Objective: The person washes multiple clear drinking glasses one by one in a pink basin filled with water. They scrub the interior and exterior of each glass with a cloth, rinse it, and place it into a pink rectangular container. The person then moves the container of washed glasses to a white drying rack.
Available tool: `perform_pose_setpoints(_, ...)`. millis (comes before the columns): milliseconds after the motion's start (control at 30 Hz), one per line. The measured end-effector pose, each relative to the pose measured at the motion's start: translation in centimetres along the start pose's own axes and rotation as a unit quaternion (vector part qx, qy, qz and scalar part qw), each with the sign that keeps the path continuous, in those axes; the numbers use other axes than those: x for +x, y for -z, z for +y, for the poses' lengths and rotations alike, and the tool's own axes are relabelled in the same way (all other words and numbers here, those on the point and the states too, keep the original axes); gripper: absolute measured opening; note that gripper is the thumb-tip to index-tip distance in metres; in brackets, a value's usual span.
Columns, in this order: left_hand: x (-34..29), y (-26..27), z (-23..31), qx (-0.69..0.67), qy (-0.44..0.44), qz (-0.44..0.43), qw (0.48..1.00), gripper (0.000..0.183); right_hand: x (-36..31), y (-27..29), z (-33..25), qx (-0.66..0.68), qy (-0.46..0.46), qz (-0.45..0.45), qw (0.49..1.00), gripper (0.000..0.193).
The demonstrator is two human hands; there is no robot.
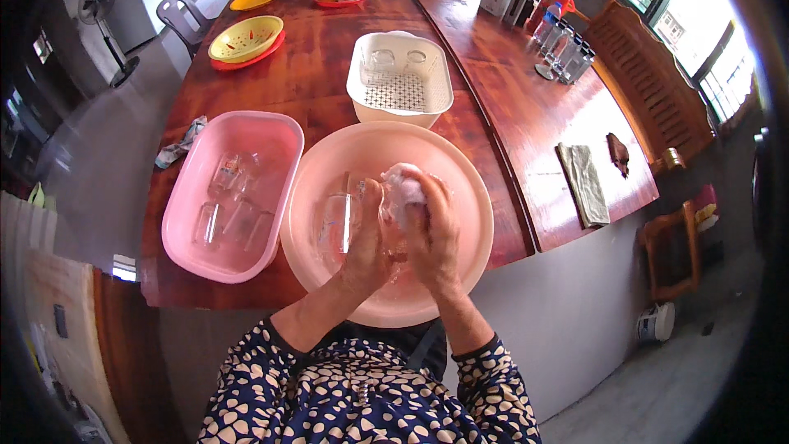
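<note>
At the left of the surface (325,99) is a crumpled cloth (181,144). Beside it is a pink tub (226,267) with clear glasses (209,224) in it. Farther back, a yellow bowl (246,38) with holes sits on a red plate (275,51). Then comes a big peach basin (466,222) in front of the person. A clear glass (335,218) is in its left part, just beside the left hand (367,238). That hand is partly curled — I cannot tell what it has hold of. Behind the basin, a white basket (399,99) has two glasses at its far end. Up between the hands, over the basin, is a white thing (407,189) that looks soapy. The right hand (438,234) has its grip closed round it, fingers bent. Off to the right are clear jars (567,53) with dark lids, then a folded cloth (583,185) — well apart from the basin
</note>
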State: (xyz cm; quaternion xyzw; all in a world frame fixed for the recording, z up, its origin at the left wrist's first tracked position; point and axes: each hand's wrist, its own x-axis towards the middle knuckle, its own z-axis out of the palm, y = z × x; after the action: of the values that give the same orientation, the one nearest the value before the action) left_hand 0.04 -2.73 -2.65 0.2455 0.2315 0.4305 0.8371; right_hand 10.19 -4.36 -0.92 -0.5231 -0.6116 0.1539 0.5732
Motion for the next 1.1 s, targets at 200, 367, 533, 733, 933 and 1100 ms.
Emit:
perform_pose_setpoints(200, -0.1, -0.3, -0.9, 0.054, -0.045, 0.052, 0.996, 0.057, -0.6, 0.3, 0.6, 0.125, -0.263, 0.007, 0.957, 0.027)
perform_pose_setpoints(367, 0.3, 0.4, -0.9, 0.040, -0.083, 0.125, 0.988, 0.053, -4.4, 0.5, 0.8, -0.040, -0.101, -0.022, 0.994, 0.030)
perform_pose_setpoints(533, 0.6, 1.3, -1.4, 0.049, -0.112, 0.102, 0.987, 0.046, -3.7, 0.6, -0.4, -0.129, 0.060, -0.011, 0.990, 0.031)
perform_pose_setpoints(733, -0.7, -0.5, 0.5, 0.012, -0.063, 0.084, 0.994, 0.052, -1.0, 2.1, 2.8, -0.068, -0.095, -0.143, 0.983, 0.027)
perform_pose_setpoints(933, 0.2, 1.7, 1.3, 0.001, 0.002, 0.171, 0.985, 0.061, -1.7, 2.1, 6.5, -0.384, -0.036, -0.398, 0.832, 0.030)
perform_pose_setpoints(1100, 1.1, 3.3, 0.8, 0.014, -0.018, 0.217, 0.976, 0.060, -3.1, 2.7, 8.6, -0.292, 0.048, -0.494, 0.817, 0.026)
